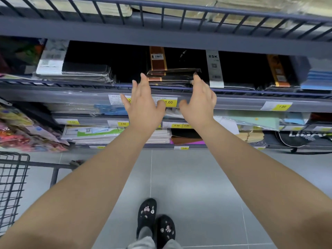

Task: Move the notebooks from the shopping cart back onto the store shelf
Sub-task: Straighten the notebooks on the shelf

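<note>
- Head view looks down over two bare arms stretched toward a grey store shelf (233, 103).
- Left hand (143, 106) is spread, fingers apart and pointing up at the shelf's front rail; it holds nothing, and its fingertips sit just beside the left edge of a stack of notebooks (172, 76).
- Right hand (199, 103) is likewise loose and empty, thumb out, with its fingertips at the right front corner of that stack; whether they touch the wrapper I cannot tell.
- Stack of dark, plastic-wrapped notebooks lies flat on the shelf, just behind the rail and between the two hands.
- A yellow price tag (168, 102) on the shelf edge shows between the hands.
- Shopping cart (12, 186) of wire stands well to the left of the shelf, by the left forearm; its contents are out of sight.
</note>
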Tool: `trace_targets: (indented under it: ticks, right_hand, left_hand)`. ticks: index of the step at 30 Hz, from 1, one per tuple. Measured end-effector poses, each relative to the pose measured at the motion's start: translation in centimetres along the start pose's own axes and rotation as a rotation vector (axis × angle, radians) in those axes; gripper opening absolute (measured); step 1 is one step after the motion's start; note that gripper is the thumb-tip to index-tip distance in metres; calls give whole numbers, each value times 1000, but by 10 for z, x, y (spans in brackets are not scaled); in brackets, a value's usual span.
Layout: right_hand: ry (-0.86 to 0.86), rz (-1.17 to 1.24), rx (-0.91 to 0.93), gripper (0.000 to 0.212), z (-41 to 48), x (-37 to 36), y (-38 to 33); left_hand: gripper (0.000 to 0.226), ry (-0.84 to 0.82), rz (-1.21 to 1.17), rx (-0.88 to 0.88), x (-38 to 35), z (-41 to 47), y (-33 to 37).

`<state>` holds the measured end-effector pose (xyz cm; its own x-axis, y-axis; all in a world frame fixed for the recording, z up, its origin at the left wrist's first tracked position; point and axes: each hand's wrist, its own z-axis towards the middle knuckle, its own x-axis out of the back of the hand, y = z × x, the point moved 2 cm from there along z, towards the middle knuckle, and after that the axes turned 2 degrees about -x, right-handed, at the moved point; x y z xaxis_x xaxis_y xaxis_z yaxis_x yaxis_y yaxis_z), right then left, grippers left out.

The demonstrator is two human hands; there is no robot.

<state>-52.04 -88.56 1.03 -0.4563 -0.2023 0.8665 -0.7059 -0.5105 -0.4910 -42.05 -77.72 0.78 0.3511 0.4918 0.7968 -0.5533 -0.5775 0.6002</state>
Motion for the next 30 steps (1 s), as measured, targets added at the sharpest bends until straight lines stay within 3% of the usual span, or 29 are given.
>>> trace_targets:
  ticks: [17,21,25,30]
  right_hand:
    - [22,249,-1,70,-14,0,0]
    - [48,447,-121,71,-14,1,1]
    - [-74,649,-202,79,-5,-6,-14]
    - [-21,769,-245,68,-6,-3,-20]
  left_hand:
    - [84,7,-38,43,8,8,-7]
    - [82,83,-184,-14,8,2,-2]
    - [80,101,-241,-6,5,17,6]
    - [58,86,-155,75,2,27,4]
